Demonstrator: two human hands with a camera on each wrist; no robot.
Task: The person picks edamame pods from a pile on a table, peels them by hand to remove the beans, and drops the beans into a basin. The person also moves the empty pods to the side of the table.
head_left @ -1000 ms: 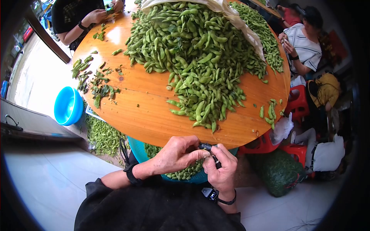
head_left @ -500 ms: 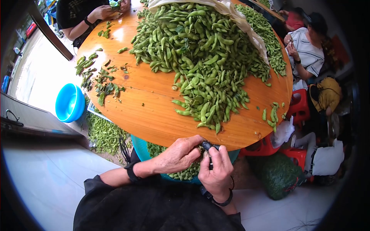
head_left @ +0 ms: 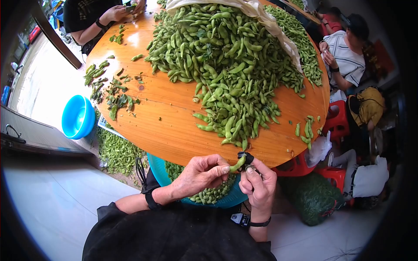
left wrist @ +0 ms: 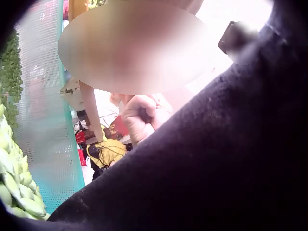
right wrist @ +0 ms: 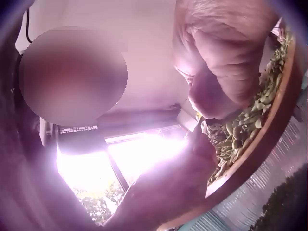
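In the head view, the left hand (head_left: 201, 173) and the right hand (head_left: 258, 185) meet just below the near rim of the round wooden table (head_left: 165, 126), above a teal mesh basket (head_left: 157, 170) filled with pods. Between them is a single green pod (head_left: 237, 164), pinched at its lower left end by the left thumb and fingertips; its long axis runs on a slant, lower left to upper right, with the upper tip pointing towards the table edge and meeting a small black tool (head_left: 247, 157) held in the curled fingers of the right hand. A large pile of pods (head_left: 226, 61) covers the far half of the table, and scattered stems and leaves (head_left: 114, 98) lie to the left. A blue basin (head_left: 77, 117) sits on the floor beside the table. The left wrist view is mostly filled by a dark sleeve (left wrist: 231, 159); the teal mesh wall (left wrist: 53, 134) with pods against it shows at left, and the pod in the hands cannot be made out here. The right wrist view is glare-washed: the hands appear close together, with a thin pod tip (right wrist: 198, 126) between them pointing up, the table rim and pods to the right.
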